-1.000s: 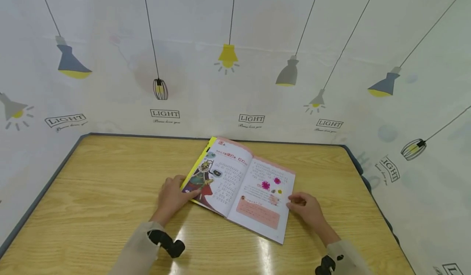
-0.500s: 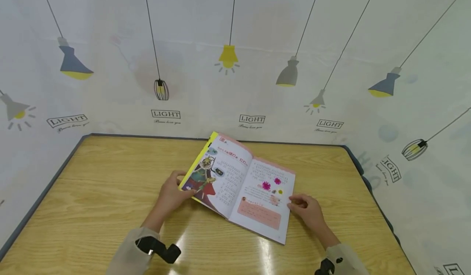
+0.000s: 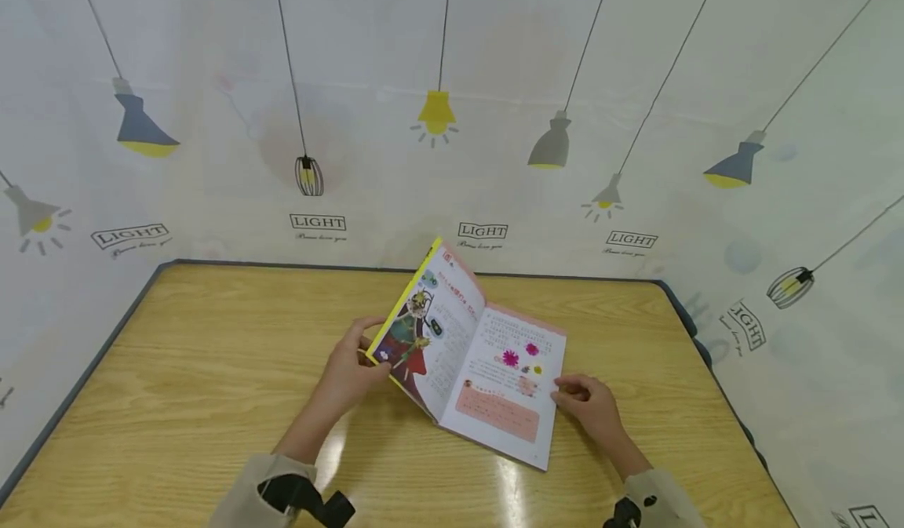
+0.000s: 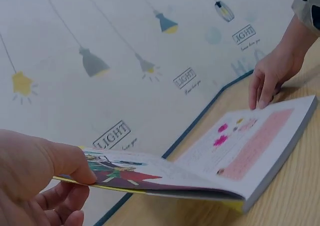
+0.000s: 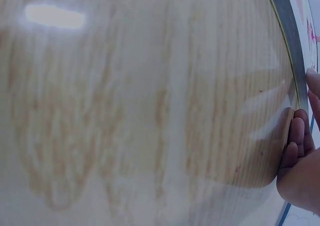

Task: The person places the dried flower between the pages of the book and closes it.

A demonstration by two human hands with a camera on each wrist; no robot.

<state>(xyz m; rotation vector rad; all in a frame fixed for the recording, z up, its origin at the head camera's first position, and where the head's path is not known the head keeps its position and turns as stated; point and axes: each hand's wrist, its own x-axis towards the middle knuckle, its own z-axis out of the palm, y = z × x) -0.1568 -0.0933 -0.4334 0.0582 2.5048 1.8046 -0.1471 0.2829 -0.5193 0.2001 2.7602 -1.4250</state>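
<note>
An open book (image 3: 494,379) with a yellow cover edge lies on the wooden table, its left side raised at a slant. My left hand (image 3: 351,371) pinches that raised side at its outer edge, thumb on the illustrated page and fingers beneath; the left wrist view shows the thumb (image 4: 75,163) on top of the page. The right half of the book rests flat on the table. At its outer edge is my right hand (image 3: 592,406), fingers bent and fingertips touching the page margin. In the right wrist view the right hand (image 5: 305,156) sits beside the book's edge.
The wooden table (image 3: 212,355) has a dark edge band and meets a pale wall covering (image 3: 381,159) printed with hanging lamps and the word LIGHT. Glare spots shine on the table's front part. Black straps (image 3: 304,497) are worn on both wrists.
My left hand has lifted the book's left side and swung it up and to the right, so it stands at a steeper slant. My right hand has stayed at the right edge.
</note>
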